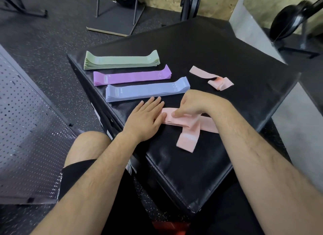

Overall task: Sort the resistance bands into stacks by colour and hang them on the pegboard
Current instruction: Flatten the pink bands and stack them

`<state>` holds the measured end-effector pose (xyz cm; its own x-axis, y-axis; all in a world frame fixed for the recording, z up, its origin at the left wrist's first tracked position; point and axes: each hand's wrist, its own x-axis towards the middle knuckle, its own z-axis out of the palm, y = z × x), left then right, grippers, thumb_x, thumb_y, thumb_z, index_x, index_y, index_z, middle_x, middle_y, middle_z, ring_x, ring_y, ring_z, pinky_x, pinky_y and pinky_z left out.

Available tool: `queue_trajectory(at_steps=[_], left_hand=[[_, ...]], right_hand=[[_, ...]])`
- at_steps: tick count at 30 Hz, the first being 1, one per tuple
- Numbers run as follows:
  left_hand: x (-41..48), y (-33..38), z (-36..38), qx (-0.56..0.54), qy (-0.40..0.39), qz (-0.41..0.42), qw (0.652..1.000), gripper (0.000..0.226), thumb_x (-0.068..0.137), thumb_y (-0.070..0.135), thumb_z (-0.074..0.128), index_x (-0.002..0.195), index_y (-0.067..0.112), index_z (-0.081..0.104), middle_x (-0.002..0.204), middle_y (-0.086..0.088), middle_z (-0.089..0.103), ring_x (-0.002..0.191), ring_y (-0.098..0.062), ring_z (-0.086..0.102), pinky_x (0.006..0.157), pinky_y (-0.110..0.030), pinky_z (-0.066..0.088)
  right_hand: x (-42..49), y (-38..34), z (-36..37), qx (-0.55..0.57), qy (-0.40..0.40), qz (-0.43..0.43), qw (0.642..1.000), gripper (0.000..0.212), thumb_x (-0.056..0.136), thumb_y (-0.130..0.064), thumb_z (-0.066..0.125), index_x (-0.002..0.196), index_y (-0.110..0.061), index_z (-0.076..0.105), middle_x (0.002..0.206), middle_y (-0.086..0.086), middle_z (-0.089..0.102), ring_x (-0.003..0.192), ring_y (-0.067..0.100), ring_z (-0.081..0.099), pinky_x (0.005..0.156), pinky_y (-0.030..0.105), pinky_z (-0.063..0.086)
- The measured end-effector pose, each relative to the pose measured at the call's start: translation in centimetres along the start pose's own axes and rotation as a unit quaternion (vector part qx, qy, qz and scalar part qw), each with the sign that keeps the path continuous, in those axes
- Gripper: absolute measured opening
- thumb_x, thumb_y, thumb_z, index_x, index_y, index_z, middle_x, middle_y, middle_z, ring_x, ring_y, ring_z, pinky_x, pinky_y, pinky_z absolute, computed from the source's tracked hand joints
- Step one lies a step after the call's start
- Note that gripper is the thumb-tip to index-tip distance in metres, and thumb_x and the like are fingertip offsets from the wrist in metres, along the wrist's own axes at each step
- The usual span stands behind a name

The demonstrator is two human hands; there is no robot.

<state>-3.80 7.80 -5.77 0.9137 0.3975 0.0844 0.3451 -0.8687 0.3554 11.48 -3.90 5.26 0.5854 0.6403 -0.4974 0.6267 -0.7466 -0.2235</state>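
Observation:
Three neat stacks of bands lie on a black padded box (227,63): green (120,60) farthest, purple (131,76) in the middle, blue-grey (146,91) nearest. Loose pink bands (188,128) lie crossed in front of me. My left hand (146,119) presses flat on their left end, fingers straight. My right hand (194,103) has its fingers curled over the same pink bands and pinches the top one. Another pink band (212,78) lies twisted and folded at the far right of the box.
A grey perforated pegboard (22,126) lies flat on the speckled rubber floor at my left. Beyond the box stand a metal stand with a flat base (115,19) and black gym equipment (290,23) at the right. My bare knee (87,143) is beside the box.

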Motion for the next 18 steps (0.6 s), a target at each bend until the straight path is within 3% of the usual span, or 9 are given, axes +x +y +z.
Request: queue_trajectory(at_steps=[5, 8, 11, 18], left_hand=[[0.0, 0.0, -0.1, -0.007, 0.000, -0.001, 1.000, 0.057, 0.105, 0.053, 0.022, 0.157, 0.030, 0.026, 0.165, 0.017, 0.012, 0.151, 0.000, 0.000, 0.124, -0.029, -0.004], [0.1, 0.0, 0.0, -0.005, -0.001, -0.003, 1.000, 0.057, 0.105, 0.053, 0.023, 0.157, 0.031, 0.027, 0.165, 0.018, 0.012, 0.151, 0.000, 0.000, 0.124, -0.029, -0.004], [0.0, 0.0, 0.0, -0.002, -0.002, -0.005, 1.000, 0.057, 0.104, 0.054, 0.022, 0.157, 0.032, 0.027, 0.165, 0.018, 0.012, 0.151, 0.000, 0.000, 0.124, -0.029, -0.004], [0.0, -0.2, 0.2, 0.009, 0.018, 0.008, 1.000, 0.056, 0.105, 0.053, 0.024, 0.156, 0.030, 0.029, 0.164, 0.015, 0.016, 0.152, -0.003, 0.005, 0.124, -0.030, -0.001]], right_hand=[[-0.8, -0.3, -1.1, 0.032, -0.028, -0.054, 0.998, 0.029, 0.083, -0.050, 0.075, 0.067, -0.027, 0.068, 0.075, -0.008, 0.060, 0.072, 0.014, 0.055, 0.063, 0.029, 0.038], [-1.1, 0.2, -1.5, 0.023, -0.037, -0.043, 0.998, 0.030, 0.084, -0.052, 0.073, 0.076, -0.023, 0.075, 0.081, -0.005, 0.066, 0.076, 0.016, 0.058, 0.067, 0.030, 0.044], [-1.3, 1.1, -2.0, 0.003, -0.051, -0.022, 0.998, 0.037, 0.085, -0.052, 0.070, 0.076, -0.017, 0.076, 0.072, -0.005, 0.073, 0.070, 0.016, 0.058, 0.070, 0.032, 0.046], [-1.3, 4.0, -0.5, 0.037, -0.021, 0.021, 0.999, 0.052, 0.079, -0.059, 0.073, 0.065, -0.015, 0.051, 0.065, 0.001, 0.043, 0.063, 0.022, 0.040, 0.062, 0.033, 0.031]])
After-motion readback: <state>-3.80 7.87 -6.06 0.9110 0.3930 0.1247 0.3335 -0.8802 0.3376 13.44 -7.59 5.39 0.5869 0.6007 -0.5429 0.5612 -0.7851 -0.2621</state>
